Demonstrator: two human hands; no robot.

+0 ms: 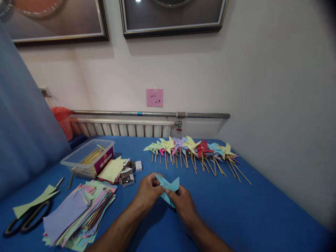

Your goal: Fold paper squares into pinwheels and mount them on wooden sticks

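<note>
Partly hidden (by hands (pixel 148 190)): blue paper (pixel 172 185)

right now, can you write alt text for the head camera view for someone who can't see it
A person's left hand and right hand pinch a piece of light-blue paper over a blue table. Farther back lie colourful paper pinwheels; to the left are a pile of paper sheets and a clear box of sticks.
</note>
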